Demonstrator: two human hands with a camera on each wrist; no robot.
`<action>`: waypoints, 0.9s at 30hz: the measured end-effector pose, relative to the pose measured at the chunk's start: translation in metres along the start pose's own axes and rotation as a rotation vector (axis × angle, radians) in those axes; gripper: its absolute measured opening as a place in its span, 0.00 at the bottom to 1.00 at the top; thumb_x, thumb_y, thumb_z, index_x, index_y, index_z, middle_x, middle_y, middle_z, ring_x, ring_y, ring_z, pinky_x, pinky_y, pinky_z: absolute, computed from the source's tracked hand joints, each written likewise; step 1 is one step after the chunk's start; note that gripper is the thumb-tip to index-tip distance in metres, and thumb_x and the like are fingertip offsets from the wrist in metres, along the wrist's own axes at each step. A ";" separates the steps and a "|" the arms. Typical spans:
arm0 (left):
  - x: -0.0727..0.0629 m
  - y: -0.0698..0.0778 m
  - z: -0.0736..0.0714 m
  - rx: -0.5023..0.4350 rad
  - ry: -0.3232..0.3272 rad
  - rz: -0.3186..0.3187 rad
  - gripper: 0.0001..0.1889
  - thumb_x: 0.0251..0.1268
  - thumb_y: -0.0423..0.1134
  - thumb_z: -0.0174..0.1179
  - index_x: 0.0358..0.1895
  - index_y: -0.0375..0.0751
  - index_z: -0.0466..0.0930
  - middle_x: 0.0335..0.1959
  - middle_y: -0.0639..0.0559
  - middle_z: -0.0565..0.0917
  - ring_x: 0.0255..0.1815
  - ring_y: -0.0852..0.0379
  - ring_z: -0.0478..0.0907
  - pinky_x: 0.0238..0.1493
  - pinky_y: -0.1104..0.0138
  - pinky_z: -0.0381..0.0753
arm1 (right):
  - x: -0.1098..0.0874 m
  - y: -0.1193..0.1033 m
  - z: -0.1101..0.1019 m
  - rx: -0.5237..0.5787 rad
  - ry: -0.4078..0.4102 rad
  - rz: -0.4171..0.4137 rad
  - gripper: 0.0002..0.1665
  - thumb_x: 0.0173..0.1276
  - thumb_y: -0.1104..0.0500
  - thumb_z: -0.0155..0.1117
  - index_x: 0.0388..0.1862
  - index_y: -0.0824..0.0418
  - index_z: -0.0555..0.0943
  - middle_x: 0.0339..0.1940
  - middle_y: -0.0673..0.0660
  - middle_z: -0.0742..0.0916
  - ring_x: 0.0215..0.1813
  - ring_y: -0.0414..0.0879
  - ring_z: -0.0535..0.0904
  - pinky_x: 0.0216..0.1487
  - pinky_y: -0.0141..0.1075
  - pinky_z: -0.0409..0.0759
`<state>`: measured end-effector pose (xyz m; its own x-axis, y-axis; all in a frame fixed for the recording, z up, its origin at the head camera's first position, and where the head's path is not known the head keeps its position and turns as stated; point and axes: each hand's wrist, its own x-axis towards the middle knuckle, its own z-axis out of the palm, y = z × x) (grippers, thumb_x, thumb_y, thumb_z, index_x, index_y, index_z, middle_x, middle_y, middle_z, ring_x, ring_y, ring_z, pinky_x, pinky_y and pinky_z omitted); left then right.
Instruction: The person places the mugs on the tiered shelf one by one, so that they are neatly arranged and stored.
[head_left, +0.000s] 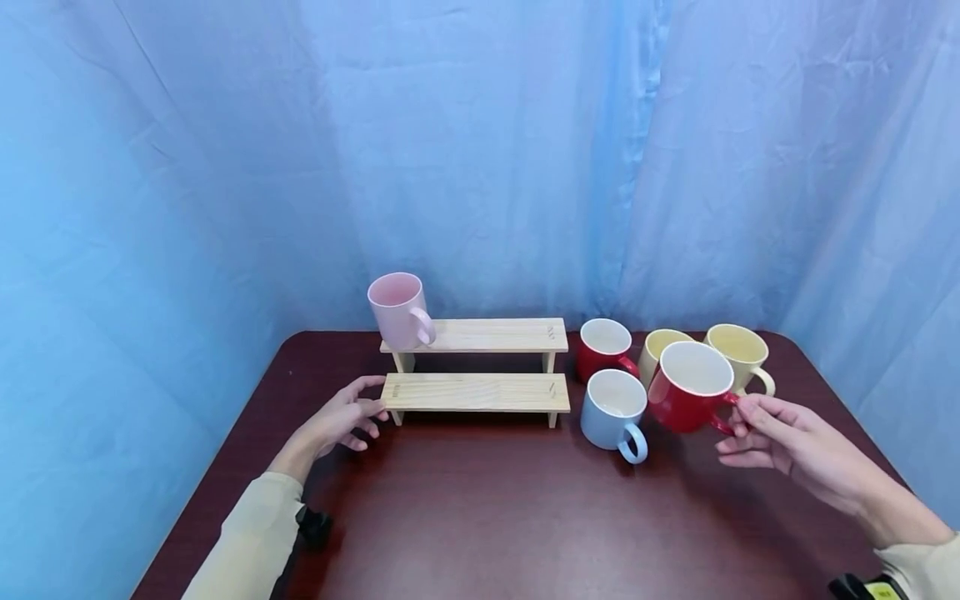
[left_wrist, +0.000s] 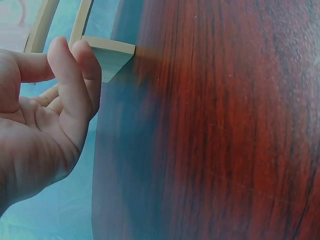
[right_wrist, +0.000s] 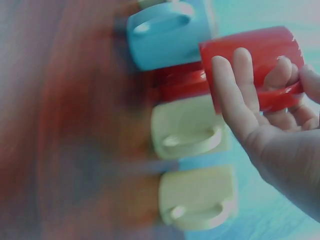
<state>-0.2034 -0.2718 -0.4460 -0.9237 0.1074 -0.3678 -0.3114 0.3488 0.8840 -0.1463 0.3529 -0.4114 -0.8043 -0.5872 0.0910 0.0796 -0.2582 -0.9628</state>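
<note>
My right hand [head_left: 795, 442] pinches the handle of a red mug [head_left: 686, 387] with a white inside. In the head view this mug is held up in front of the yellow mugs, tilted slightly. The right wrist view shows the same red mug [right_wrist: 255, 60] from its handle side. At the left end of a two-step wooden rack [head_left: 476, 392], my left hand [head_left: 341, 421] holds the lower shelf's end between thumb and fingers. A pink mug [head_left: 395, 312] stands upright on the upper shelf's left end, its handle facing right.
Right of the rack stand a second red mug [head_left: 603, 342], a light blue mug [head_left: 611, 408] and two yellow mugs [head_left: 738, 346], one partly hidden by the held mug. All are on the dark wooden table [head_left: 480, 517]. Blue curtains [head_left: 480, 167] hang behind and beside it.
</note>
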 end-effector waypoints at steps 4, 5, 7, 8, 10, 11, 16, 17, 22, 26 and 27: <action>0.001 0.001 0.001 0.000 0.001 0.000 0.28 0.77 0.37 0.52 0.76 0.51 0.58 0.44 0.41 0.79 0.29 0.51 0.78 0.22 0.64 0.81 | 0.003 -0.016 0.010 0.009 -0.008 -0.020 0.20 0.84 0.69 0.28 0.48 0.68 0.73 0.39 0.58 0.81 0.52 0.59 0.87 0.54 0.58 0.79; 0.001 0.000 0.002 0.003 -0.002 0.001 0.28 0.77 0.38 0.52 0.76 0.51 0.58 0.44 0.41 0.79 0.29 0.51 0.78 0.22 0.64 0.81 | 0.004 -0.019 0.013 0.009 -0.014 -0.026 0.20 0.84 0.69 0.28 0.48 0.68 0.73 0.39 0.59 0.80 0.52 0.59 0.86 0.54 0.58 0.79; 0.001 0.000 0.003 0.008 -0.005 0.005 0.28 0.77 0.38 0.52 0.76 0.50 0.58 0.44 0.42 0.79 0.29 0.50 0.78 0.22 0.64 0.81 | 0.008 -0.025 0.017 0.013 -0.033 -0.042 0.21 0.84 0.69 0.27 0.48 0.68 0.73 0.39 0.59 0.80 0.52 0.60 0.86 0.54 0.59 0.78; 0.001 -0.001 0.003 0.008 -0.006 0.006 0.28 0.77 0.38 0.52 0.76 0.49 0.58 0.44 0.41 0.79 0.29 0.50 0.78 0.22 0.63 0.81 | 0.011 -0.027 0.020 0.012 -0.038 -0.049 0.21 0.84 0.69 0.27 0.49 0.68 0.73 0.39 0.59 0.80 0.51 0.60 0.86 0.54 0.59 0.79; 0.001 -0.001 0.003 0.010 -0.008 0.009 0.28 0.77 0.38 0.52 0.76 0.49 0.58 0.44 0.41 0.79 0.29 0.50 0.78 0.22 0.63 0.81 | 0.018 -0.033 0.026 0.009 -0.043 -0.059 0.21 0.84 0.69 0.27 0.49 0.68 0.73 0.39 0.59 0.80 0.51 0.60 0.86 0.53 0.59 0.79; 0.001 -0.002 0.003 0.014 -0.008 0.014 0.28 0.77 0.38 0.52 0.76 0.49 0.57 0.44 0.41 0.79 0.29 0.50 0.78 0.22 0.63 0.81 | 0.022 -0.035 0.030 0.002 -0.038 -0.060 0.21 0.85 0.69 0.28 0.48 0.68 0.73 0.39 0.59 0.80 0.51 0.59 0.87 0.53 0.59 0.79; 0.002 0.000 0.002 0.019 0.007 0.013 0.28 0.77 0.37 0.52 0.76 0.50 0.58 0.44 0.41 0.78 0.29 0.50 0.77 0.22 0.64 0.81 | 0.047 -0.043 0.048 -0.095 0.042 -0.038 0.18 0.86 0.64 0.34 0.47 0.64 0.75 0.37 0.56 0.79 0.47 0.54 0.87 0.51 0.57 0.81; 0.002 0.000 0.002 0.023 0.004 0.017 0.28 0.77 0.37 0.51 0.76 0.50 0.57 0.44 0.41 0.78 0.28 0.50 0.77 0.22 0.64 0.81 | 0.053 -0.043 0.052 -0.109 0.053 -0.037 0.17 0.86 0.64 0.35 0.48 0.63 0.75 0.37 0.56 0.79 0.47 0.54 0.87 0.51 0.57 0.82; 0.001 0.002 0.002 0.019 0.002 0.016 0.29 0.76 0.36 0.51 0.76 0.50 0.56 0.43 0.41 0.77 0.27 0.51 0.76 0.21 0.64 0.81 | 0.086 -0.039 0.069 -0.115 0.094 -0.017 0.13 0.85 0.60 0.42 0.48 0.63 0.75 0.36 0.55 0.78 0.45 0.52 0.87 0.50 0.55 0.83; -0.003 0.001 -0.001 0.025 0.003 0.014 0.29 0.76 0.36 0.51 0.76 0.49 0.56 0.43 0.41 0.77 0.27 0.51 0.76 0.21 0.64 0.80 | 0.113 -0.033 0.087 -0.123 0.133 -0.002 0.12 0.84 0.56 0.47 0.45 0.62 0.75 0.34 0.55 0.78 0.42 0.50 0.86 0.49 0.53 0.84; -0.004 0.000 -0.001 0.027 0.004 0.014 0.29 0.77 0.36 0.51 0.76 0.48 0.56 0.43 0.41 0.77 0.27 0.51 0.76 0.21 0.64 0.80 | 0.120 -0.032 0.092 -0.122 0.138 0.001 0.13 0.84 0.55 0.48 0.45 0.62 0.75 0.34 0.55 0.77 0.41 0.50 0.86 0.49 0.53 0.84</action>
<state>-0.1997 -0.2736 -0.4440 -0.9289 0.1088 -0.3540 -0.2922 0.3722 0.8810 -0.1907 0.2202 -0.3465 -0.8780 -0.4746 0.0628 0.0149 -0.1583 -0.9873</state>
